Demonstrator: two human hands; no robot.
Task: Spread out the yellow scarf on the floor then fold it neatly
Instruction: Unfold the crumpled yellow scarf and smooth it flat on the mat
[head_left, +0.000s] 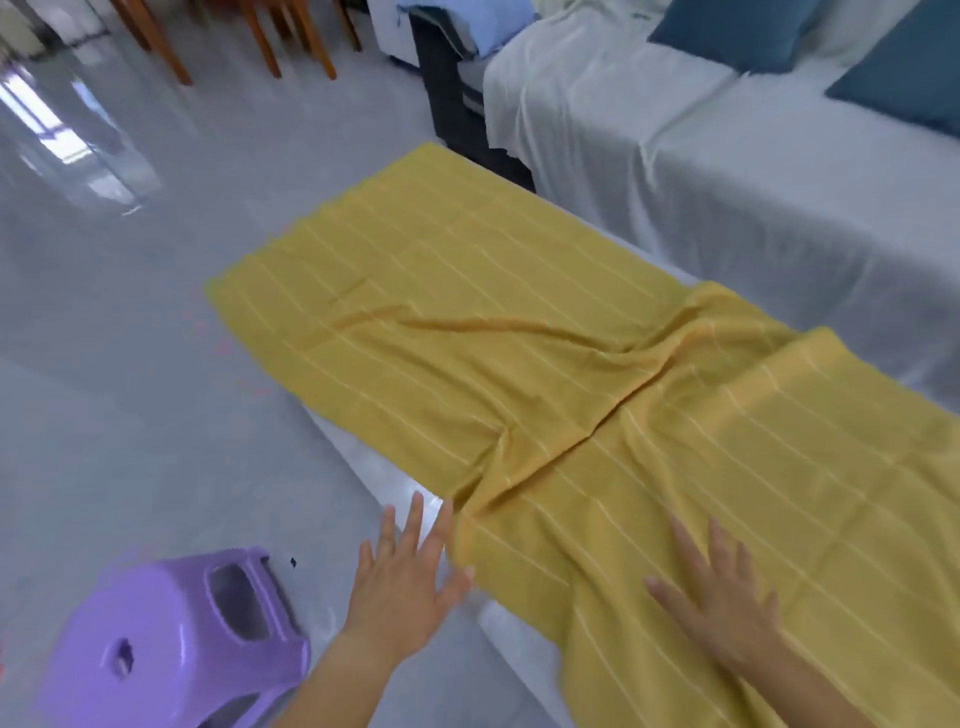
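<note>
The yellow scarf (467, 322), striped with thin pale lines, lies stretched along the grey floor from the far centre to the near right. A bunched ridge of wrinkles crosses its middle, where one layer overlaps another. My left hand (410, 577) is flat with fingers spread, at the scarf's near left edge, its fingertips touching the hem. My right hand (722, 597) lies flat, palm down, on the cloth near the front.
A purple plastic stool (171, 639) stands at the bottom left, close to my left arm. A sofa covered in pale sheets (701, 171) with blue cushions (737, 31) runs along the scarf's right side. Wooden chair legs (260, 41) stand at the far left.
</note>
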